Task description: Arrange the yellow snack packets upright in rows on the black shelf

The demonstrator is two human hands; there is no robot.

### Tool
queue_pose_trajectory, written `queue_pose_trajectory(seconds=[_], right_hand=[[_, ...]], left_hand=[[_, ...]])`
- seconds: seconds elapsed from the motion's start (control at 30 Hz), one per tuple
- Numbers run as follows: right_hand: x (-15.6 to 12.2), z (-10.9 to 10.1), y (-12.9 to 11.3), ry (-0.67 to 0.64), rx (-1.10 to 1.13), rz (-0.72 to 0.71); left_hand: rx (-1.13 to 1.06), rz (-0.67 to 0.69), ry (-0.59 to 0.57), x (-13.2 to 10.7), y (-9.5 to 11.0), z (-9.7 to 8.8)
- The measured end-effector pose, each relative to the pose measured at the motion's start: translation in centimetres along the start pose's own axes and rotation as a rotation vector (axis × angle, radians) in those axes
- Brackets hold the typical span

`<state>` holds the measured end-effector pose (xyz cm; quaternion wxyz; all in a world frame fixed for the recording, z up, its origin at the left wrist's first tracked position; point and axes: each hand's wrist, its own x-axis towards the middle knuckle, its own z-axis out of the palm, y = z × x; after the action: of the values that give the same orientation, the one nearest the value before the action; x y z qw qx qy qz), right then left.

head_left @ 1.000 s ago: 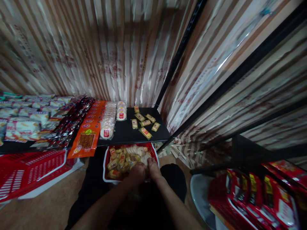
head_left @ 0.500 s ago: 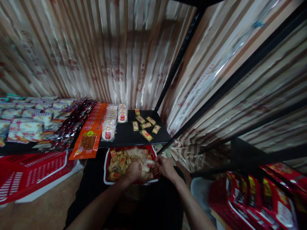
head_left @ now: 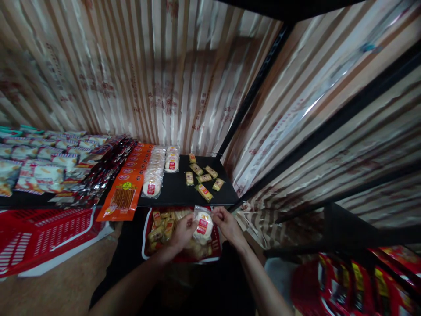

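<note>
Both my hands hold one clear packet of round white rice crackers [head_left: 203, 224] with a red label, lifted just above a red basket [head_left: 147, 232]. My left hand [head_left: 182, 232] grips its left side, fingers closed. My right hand [head_left: 226, 223] pinches its right edge. The basket sits on my lap and holds several small yellow snack packs and more cracker packets. Just beyond it lies a black shelf [head_left: 177, 193] with two rows of the same white cracker packets [head_left: 153, 177] and several loose yellow snack bars [head_left: 203, 177].
Orange snack bags [head_left: 126, 188], dark red packets [head_left: 98, 175] and white bags [head_left: 36, 162] fill the shelf to the left. An empty red basket [head_left: 42, 232] stands at the lower left. Red packets [head_left: 362, 281] lie at the lower right. Striped wrapping covers the walls behind black shelf posts.
My hands rose out of the red basket with one white cracker packet held between them. The view tilted slightly up and to the left.
</note>
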<state>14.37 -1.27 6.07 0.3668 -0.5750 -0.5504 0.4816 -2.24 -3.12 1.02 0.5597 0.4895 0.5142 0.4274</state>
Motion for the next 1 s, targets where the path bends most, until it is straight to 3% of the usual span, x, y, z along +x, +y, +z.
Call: queue_pose_trajectory(seconds=[0.17,0.33,0.53,0.7,0.87,1.0], right_hand=[[1.0,1.9,-1.3,-0.019,0.185,0.056],[2.9,3.6,-1.4,-0.047,0.227,0.038],[8.3,5.9,-2.1,-0.018,0.087,-0.052],[13.8,8.1,-3.5,0.027,-0.131,-0.116],[17.9,9.7,-4.4,0.053,-0.394,-0.135],[20.0,10.5,-4.7,0.052,-0.493,-0.110]], left_hand=[[0.044,0.051,0.140,1.5,1.7,-1.2],[0.158,0.042,0.184,3.3,2.6,-2.7],[0.556,0.175,0.515,4.1,3.8,-3.9],[0.696,0.236,0.462,5.2,4.5,-4.2],[0.715,0.135,0.375,8.3,4.4,-4.8],[0.739,0.079,0.369,10.6,4.3,-5.5]])
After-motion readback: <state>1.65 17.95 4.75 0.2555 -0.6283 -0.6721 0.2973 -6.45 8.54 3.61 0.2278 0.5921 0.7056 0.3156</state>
